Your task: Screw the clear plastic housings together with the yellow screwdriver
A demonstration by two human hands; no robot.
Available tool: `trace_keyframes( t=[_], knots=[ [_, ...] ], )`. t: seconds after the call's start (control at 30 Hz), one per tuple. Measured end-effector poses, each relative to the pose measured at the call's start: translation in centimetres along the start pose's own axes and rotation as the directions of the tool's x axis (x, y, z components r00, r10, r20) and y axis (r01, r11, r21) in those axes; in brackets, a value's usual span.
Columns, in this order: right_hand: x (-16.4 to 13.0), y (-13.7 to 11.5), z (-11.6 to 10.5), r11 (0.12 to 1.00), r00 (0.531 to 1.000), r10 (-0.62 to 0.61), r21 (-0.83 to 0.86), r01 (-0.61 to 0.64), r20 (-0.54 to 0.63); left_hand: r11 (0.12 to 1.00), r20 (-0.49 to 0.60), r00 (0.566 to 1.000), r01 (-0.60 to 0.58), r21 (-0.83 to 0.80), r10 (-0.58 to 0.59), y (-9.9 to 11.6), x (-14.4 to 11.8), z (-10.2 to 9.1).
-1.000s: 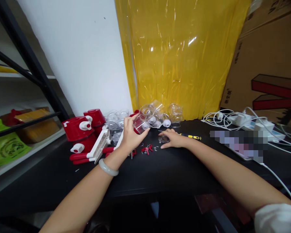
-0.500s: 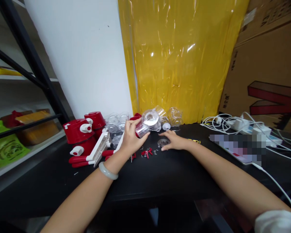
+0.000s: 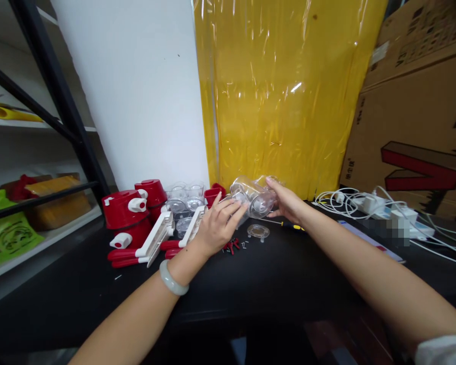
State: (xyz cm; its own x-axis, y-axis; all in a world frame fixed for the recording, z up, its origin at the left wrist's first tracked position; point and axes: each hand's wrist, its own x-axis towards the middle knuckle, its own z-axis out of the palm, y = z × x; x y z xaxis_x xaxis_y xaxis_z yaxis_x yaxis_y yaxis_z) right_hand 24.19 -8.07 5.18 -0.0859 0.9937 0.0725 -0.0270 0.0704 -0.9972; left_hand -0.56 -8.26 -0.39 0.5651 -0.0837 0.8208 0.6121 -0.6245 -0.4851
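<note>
A clear plastic container [image 3: 263, 203], made of rounded, tube-like parts, is held tilted just above the table. My right hand [image 3: 285, 198] grips its right end, thumb on top and fingers partly hidden behind. At the left end, the fingers of my left hand [image 3: 219, 225] are curled against the clear plastic, and what lies under them is partly hidden. Below the hands lies a flat clear disc [image 3: 258, 231] with small feet. Small red parts [image 3: 232, 246] and several loose screws [image 3: 244, 245] are scattered near my left hand.
Red housings [image 3: 127, 210] with white knobs are stacked left, beside red-handled white arms [image 3: 157, 235] and clear cups [image 3: 178, 205]. A yellow-black screwdriver [image 3: 292, 226] lies by my right wrist. White cables [image 3: 336, 200], a power strip [image 3: 414, 228] and a tablet [image 3: 376, 238] are right.
My right hand has left the clear disc and moved up to grip the clear container. My left hand has shifted along its left side, and the container has turned. The disc lies uncovered.
</note>
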Motion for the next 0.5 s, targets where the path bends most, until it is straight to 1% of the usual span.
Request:
trace_keyframes(
  t=[0.1, 0.17, 0.23, 0.27, 0.3, 0.33, 0.4, 0.47, 0.5],
  knots=[
    [-0.4, -1.1, -0.2, 0.998, 0.999, -0.034, 0.047, 0.033, 0.027, 0.996, 0.031, 0.998, -0.052, -0.066, 0.054, 1.1, 0.7, -0.4],
    [-0.6, -1.9, -0.8, 0.996, 0.997, -0.083, 0.01, 0.083, 0.003, 0.992, 0.049, 0.996, -0.063, -0.106, 0.068, 1.8, 0.9, -0.5],
    [-0.7, -3.1, -2.3, 0.978, 0.981, -0.167, -0.143, 0.152, -0.096, 0.988, 0.062, 0.996, -0.059, -0.141, 0.069, 2.5, 1.0, -0.5],
    [-0.6, -3.7, -3.5, 0.945, 0.96, -0.229, -0.274, 0.179, -0.163, 0.986, 0.079, 0.995, -0.052, -0.159, 0.066, 2.8, 1.1, -0.5],
    [-0.4, -4.3, -4.9, 0.886, 0.934, -0.295, -0.423, 0.188, -0.203, 0.983, 0.107, 0.992, -0.042, -0.177, 0.062, 3.1, 1.1, -0.5],
    [-0.2, -4.9, -6.5, 0.801, 0.911, -0.352, -0.573, 0.175, -0.214, 0.981, 0.143, 0.988, -0.029, -0.193, 0.058, 3.3, 1.2, -0.5],
    [0.2, -5.7, -9.8, 0.607, 0.87, -0.439, -0.788, 0.105, -0.222, 0.978, 0.225, 0.973, 0.006, -0.21, 0.042, 3.4, 1.3, -0.5],
    [0.8, -5.9, -12.9, 0.453, 0.847, -0.478, -0.891, 0.01, -0.234, 0.977, 0.3, 0.954, 0.044, -0.209, 0.022, 3.2, 1.2, -0.3],
    [1.1, -5.7, -14.2, 0.406, 0.839, -0.489, -0.913, -0.023, -0.238, 0.977, 0.334, 0.943, 0.062, -0.204, 0.01, 3.0, 1.0, -0.1]
  ],
)
